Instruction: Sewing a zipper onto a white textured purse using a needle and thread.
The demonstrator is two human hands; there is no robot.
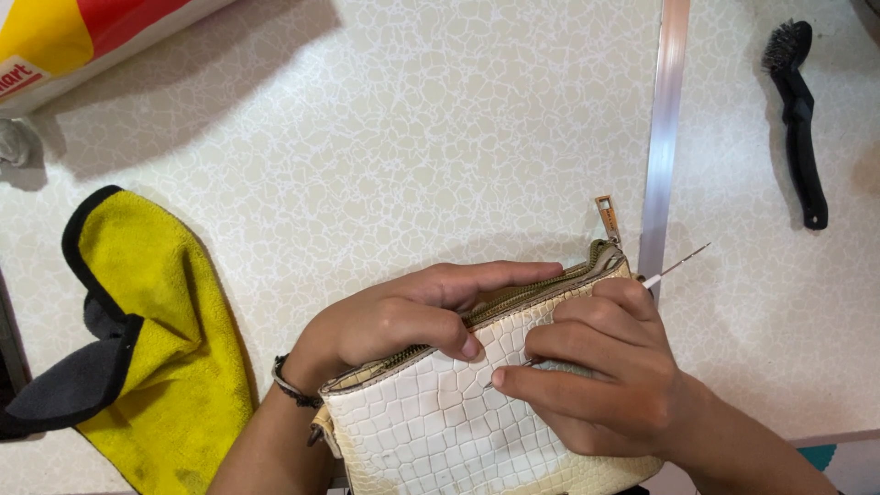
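Hands meet over a white crocodile-textured purse (440, 422) that lies at the near edge of the table (412, 137), its zipped top facing away from the person and its long axis slanting from lower left up to upper right. The zipper (513, 298) runs along that upper edge and ends in a tan pull tab (607, 216) that sticks out past the purse's far right corner.

The left hand (403, 316) lies across the top of the purse, fingers stretched along the zipper line and thumb pressed on the white front face, pinning the bag flat rather than gripping it. A dark bracelet (291, 385) circles that wrist.

The right hand (596, 367) is closed in a pen-like pinch on a thin stick tool (676, 266); one end pokes out past the knuckles toward the upper right, the other shows near the left thumb on the purse face. Both hands touch the purse, the right one nearer its right end.

Toward the left edge lies a yellow cloth with black trim (147, 339). A metal strip (662, 137) runs down the table, and a black brush (797, 119) lies beyond it near the far right corner.
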